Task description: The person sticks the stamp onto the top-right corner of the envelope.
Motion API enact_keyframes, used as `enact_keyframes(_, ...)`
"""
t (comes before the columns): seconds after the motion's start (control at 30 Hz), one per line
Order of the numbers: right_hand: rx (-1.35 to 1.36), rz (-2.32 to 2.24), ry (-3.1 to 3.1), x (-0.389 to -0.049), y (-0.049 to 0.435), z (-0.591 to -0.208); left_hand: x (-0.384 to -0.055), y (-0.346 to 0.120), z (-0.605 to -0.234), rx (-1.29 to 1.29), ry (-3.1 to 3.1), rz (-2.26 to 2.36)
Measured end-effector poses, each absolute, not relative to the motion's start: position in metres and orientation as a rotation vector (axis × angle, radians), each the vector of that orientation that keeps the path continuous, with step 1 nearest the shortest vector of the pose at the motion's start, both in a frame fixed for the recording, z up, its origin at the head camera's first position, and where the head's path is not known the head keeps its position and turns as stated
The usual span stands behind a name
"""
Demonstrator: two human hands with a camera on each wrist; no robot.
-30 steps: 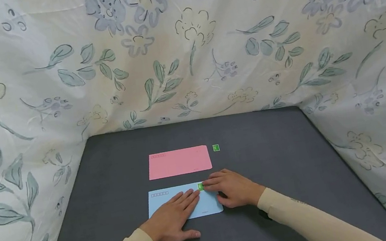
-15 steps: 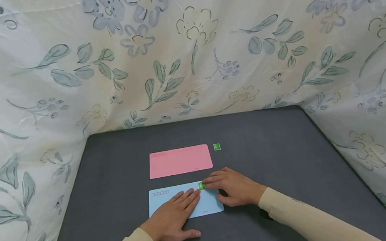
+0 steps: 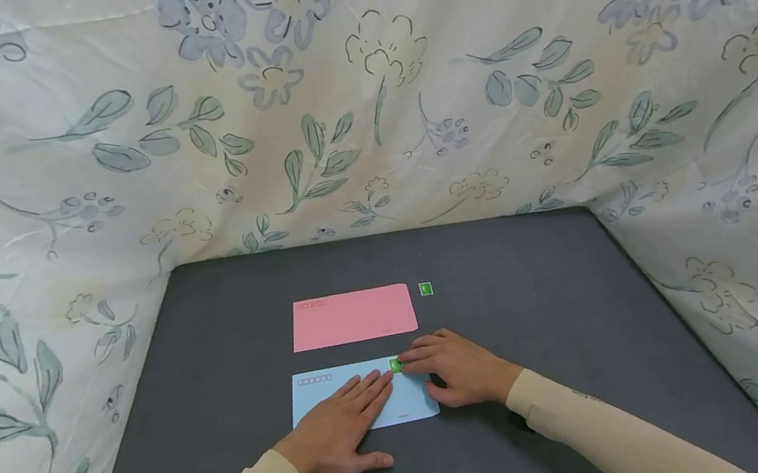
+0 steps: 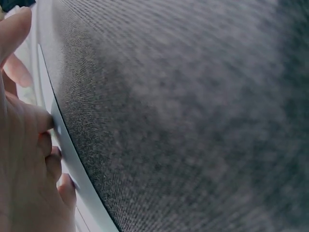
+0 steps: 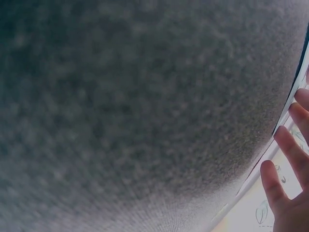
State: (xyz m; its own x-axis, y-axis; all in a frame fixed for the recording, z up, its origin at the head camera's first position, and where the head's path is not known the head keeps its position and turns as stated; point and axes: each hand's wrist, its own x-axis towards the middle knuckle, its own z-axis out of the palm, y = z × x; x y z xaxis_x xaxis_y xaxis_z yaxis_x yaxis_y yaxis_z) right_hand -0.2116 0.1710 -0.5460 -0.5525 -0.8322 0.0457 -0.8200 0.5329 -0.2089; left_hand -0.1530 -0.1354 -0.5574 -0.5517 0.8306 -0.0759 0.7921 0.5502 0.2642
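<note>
A light blue envelope [image 3: 408, 407] lies flat on the dark tabletop in the head view, a green stamp [image 3: 395, 365] at its upper right corner. My left hand [image 3: 339, 431] rests palm down across the envelope's middle, its fingers straight and the thumb out to the side on the table. From the right, my right hand [image 3: 455, 367] reaches over the envelope, with extended fingertips at the stamp's right edge and its thumb near the envelope's right side. In the left wrist view, the fingers [image 4: 65, 191] lie along the envelope's pale edge [image 4: 72, 150]. Spread fingers [image 5: 289, 147] show in the right wrist view.
Behind the blue envelope lies a pink envelope [image 3: 353, 319], with a second green stamp [image 3: 425, 289] just right of its upper corner. The dark table [image 3: 543, 285] is enclosed at the back and sides by a white flower-patterned curtain [image 3: 344, 110].
</note>
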Motion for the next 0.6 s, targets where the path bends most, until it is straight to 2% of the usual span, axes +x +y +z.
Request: enact_keyframes(0.6,-1.425,-0.388,2.708,-0.2111,0.1700,-0.5464,-0.1538,-0.1366,-0.5561,1.366,2.595,0.273)
